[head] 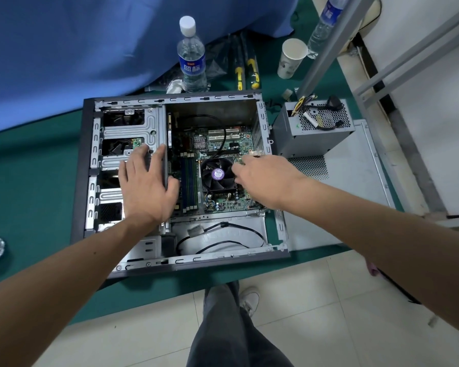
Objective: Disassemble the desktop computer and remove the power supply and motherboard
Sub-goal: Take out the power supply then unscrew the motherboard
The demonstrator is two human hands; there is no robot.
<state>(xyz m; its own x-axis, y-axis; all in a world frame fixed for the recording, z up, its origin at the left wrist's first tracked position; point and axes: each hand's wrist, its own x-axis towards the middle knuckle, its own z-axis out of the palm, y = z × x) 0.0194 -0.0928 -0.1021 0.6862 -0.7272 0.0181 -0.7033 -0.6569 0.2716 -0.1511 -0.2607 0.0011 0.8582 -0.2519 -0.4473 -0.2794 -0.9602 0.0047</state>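
Both bare forearms reach forward. The left hand [146, 185] lies flat, fingers spread; the right hand [263, 178] curls its fingers downward.

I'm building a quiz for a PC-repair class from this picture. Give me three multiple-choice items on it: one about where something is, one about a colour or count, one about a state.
1. Where is the power supply?
A. Mounted inside the case
B. Outside the case, to its right, on the removed side panel
C. On the floor

2. How many water bottles with blue labels stand beyond the case?
A. One
B. Two
C. Four

3. What state is the motherboard in?
A. Lying inside the open case
B. Lifted out onto the green mat
C. Held in the air by both hands

Answers:
1 B: the grey box with its wire bundle sits beside the case, not in it.
2 B: one bottle stands behind the case, another near the paper cup.
3 A: the board with its CPU fan lies in the chassis, the left hand and right hand reaching over it.
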